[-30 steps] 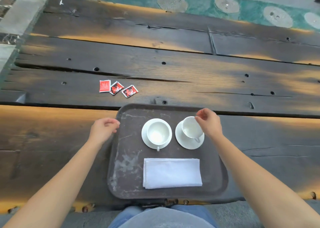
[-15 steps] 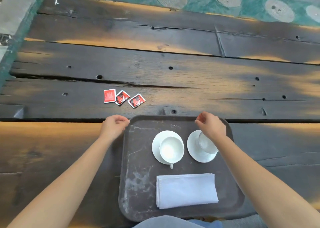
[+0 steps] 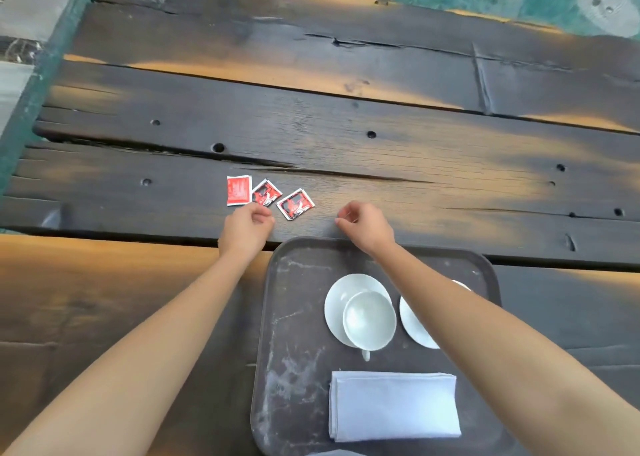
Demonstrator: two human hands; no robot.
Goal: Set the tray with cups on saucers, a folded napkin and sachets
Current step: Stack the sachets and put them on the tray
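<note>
A dark brown tray [image 3: 294, 334] lies near me on the wooden table. On it a white cup [image 3: 369, 320] stands on a white saucer [image 3: 337, 294]. A second saucer [image 3: 414, 327] is to its right, and my right forearm hides the cup there. A folded white napkin [image 3: 394, 405] lies on the tray's near part. Three red sachets [image 3: 266, 194] lie on the table beyond the tray's far left corner. My left hand [image 3: 247, 229] is loosely curled just below the sachets, holding nothing. My right hand [image 3: 365, 225] hovers past the tray's far rim, fingers curled and empty.
The table [image 3: 381, 137] is made of dark, worn planks with cracks, gaps and bolt holes. A green patterned floor [image 3: 561, 2] shows beyond its far edge. Grey paving shows at the far left.
My right hand let go of the right cup and moved forward past the tray's rim. My left hand moved from the tray's left corner up to the sachets. The camera tilted forward.
</note>
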